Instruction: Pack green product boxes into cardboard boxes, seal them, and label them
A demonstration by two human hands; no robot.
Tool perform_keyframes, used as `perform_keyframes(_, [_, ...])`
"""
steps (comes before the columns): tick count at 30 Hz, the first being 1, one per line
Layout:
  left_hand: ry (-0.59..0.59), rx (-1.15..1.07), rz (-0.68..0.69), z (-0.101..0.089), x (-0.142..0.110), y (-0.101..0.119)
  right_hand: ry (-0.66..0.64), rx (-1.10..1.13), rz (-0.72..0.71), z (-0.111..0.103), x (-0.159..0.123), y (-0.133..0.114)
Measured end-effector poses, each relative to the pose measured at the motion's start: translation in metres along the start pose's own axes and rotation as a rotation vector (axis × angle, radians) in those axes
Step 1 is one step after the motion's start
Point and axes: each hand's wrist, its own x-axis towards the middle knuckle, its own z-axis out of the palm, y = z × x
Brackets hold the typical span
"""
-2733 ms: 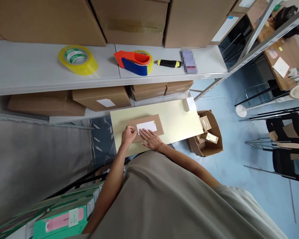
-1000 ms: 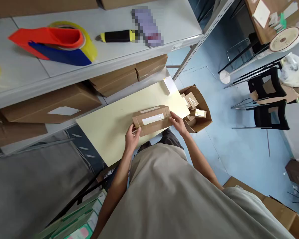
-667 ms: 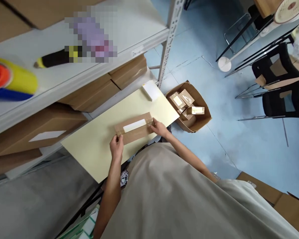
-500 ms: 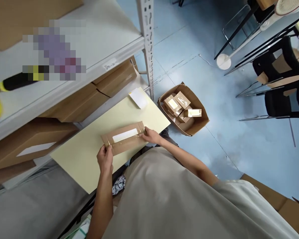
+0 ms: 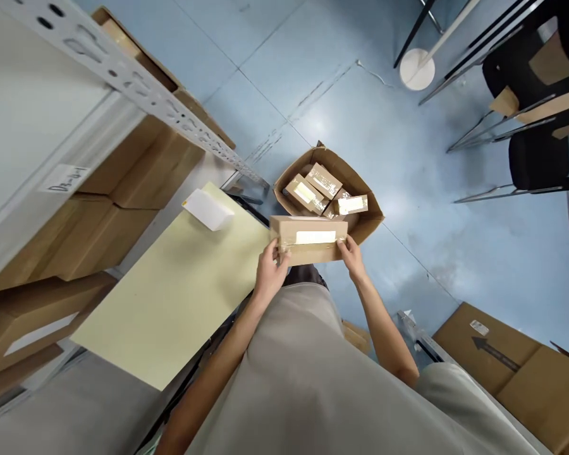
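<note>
A long brown cardboard box (image 5: 313,253) with a white label and clear tape is held up in front of my body. My left hand (image 5: 271,270) grips its left end, and my right hand (image 5: 353,258) grips its right end. Just beyond it on the floor stands a large open carton (image 5: 372,218), its near side partly hidden by the held box. Several smaller taped boxes (image 5: 325,180) lie inside that carton.
A pale yellow board (image 5: 171,297) to my left bears a small white box (image 5: 208,208). Metal shelving (image 5: 171,114) with brown cartons (image 5: 133,170) runs along the left. Black chairs (image 5: 535,158) stand at right, and large cartons (image 5: 483,344) are at lower right.
Both hands have carried the cardboard box off the yellow board and to the right, up to the open carton. My view has turned to the right with it.
</note>
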Motion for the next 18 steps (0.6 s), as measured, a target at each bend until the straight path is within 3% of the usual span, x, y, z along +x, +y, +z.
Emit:
perform_keyframes(3, [-0.128, 0.108, 0.014, 0.038, 0.033, 0.004, 0.097, 0.028, 0.092, -0.026, 0.003, 0.024])
perform_keyframes(6, [-0.194, 0.232, -0.018, 0.069, 0.062, 0.0, 0.174, 0.021, 0.167, -0.039, 0.013, 0.046])
perform_keyframes(10, [-0.28, 0.336, -0.164, 0.11, 0.092, -0.013, 0.22, 0.007, 0.255, -0.054, 0.042, 0.076])
perform_keyframes(14, [-0.391, 0.314, -0.355, 0.157, 0.122, -0.043, 0.267, -0.025, 0.324, -0.076, 0.084, 0.115])
perform_keyframes(18, [-0.47, 0.284, -0.41, 0.203, 0.152, -0.095, 0.308, -0.057, 0.389, -0.09, 0.121, 0.168])
